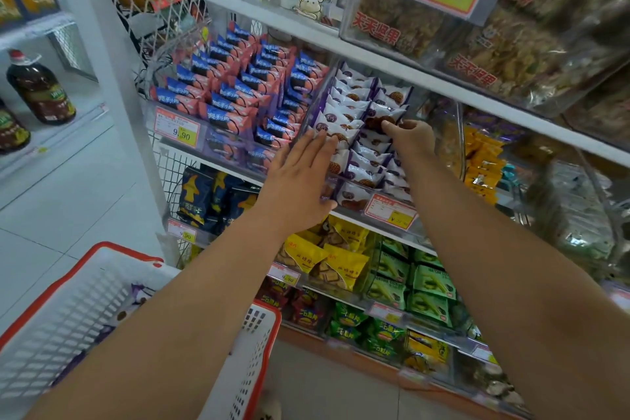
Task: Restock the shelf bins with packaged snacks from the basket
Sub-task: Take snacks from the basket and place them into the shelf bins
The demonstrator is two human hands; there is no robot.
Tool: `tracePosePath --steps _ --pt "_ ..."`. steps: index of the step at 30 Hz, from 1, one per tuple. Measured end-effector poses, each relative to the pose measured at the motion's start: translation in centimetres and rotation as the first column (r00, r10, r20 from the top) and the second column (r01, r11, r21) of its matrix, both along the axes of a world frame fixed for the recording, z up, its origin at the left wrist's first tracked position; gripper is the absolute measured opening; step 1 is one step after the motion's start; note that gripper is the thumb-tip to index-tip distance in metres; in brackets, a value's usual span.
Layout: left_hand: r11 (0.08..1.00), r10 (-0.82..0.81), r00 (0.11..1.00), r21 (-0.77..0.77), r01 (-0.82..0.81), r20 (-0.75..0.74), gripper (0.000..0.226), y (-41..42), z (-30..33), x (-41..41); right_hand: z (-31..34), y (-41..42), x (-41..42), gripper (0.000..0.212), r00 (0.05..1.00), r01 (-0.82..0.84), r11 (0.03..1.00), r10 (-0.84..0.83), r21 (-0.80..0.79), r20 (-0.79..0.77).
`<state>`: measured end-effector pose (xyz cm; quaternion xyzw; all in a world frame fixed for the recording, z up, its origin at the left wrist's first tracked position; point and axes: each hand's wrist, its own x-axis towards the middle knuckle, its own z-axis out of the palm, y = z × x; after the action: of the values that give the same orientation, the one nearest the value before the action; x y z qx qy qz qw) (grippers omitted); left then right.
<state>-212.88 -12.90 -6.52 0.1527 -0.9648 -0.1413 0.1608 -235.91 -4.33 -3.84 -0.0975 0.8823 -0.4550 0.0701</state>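
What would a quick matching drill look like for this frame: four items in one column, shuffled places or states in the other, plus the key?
Items:
1. left hand
2. right hand
3. basket
4. oil bottle

Places or states:
A. on the far-left shelf, red cap
B. pinching a purple-white snack pack in the clear bin
C. fingers straight, flat against the left row of packs
D. bottom left, white with a red rim

Pairs: 1-C, 2-B, 3-D, 4-A
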Motion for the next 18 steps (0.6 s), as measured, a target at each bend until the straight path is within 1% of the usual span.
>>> tracePosePath --steps 4,5,7,10,12,13,16,18 --pt "0.999 -0.009 1.0 0.031 0.008 0.014 0.092 0.1 0.4 -0.1 1.8 0.9 2.5 0.032 1.0 -0.018 1.0 0.017 -0.023 -0.017" --pt "0.999 -0.02 1.0 0.038 0.02 0.01 0.091 0.1 0.5 0.0 2.4 1.1 3.4 0.031 0.999 -0.025 0.999 0.024 -0.029 -0.03" --pt "0.998 -0.045 0.997 0.037 0.048 -0.064 0.084 0.2 0.4 0.3 3.0 1.5 5.3 0.021 0.997 -0.062 0.995 0.058 -0.077 -0.052" --pt "0.997 -0.066 0.963 0.031 0.076 -0.261 0.063 0.4 -0.7 1.4 3.0 2.7 9.6 0.025 0.986 -0.153 0.96 0.133 -0.235 -0.097" --pt "0.996 -0.053 0.934 0.053 0.077 -0.354 0.05 0.4 -1.6 2.8 2.5 3.6 13.5 0.016 0.97 -0.243 0.915 0.219 -0.323 -0.11" --pt "0.995 -0.038 0.919 0.066 0.07 -0.392 0.045 0.4 -2.0 3.7 2.1 3.9 15.4 0.015 0.958 -0.286 0.893 0.267 -0.347 -0.102" --pt "0.989 0.057 0.898 0.149 0.009 -0.437 0.036 -0.3 -3.7 7.3 -0.4 3.9 20.8 0.018 0.913 -0.388 0.842 0.407 -0.376 -0.03" --pt "0.969 0.159 0.908 0.235 -0.069 -0.387 0.032 -1.0 -5.8 10.7 -3.4 3.6 24.1 0.019 0.862 -0.45 0.812 0.504 -0.373 0.057"
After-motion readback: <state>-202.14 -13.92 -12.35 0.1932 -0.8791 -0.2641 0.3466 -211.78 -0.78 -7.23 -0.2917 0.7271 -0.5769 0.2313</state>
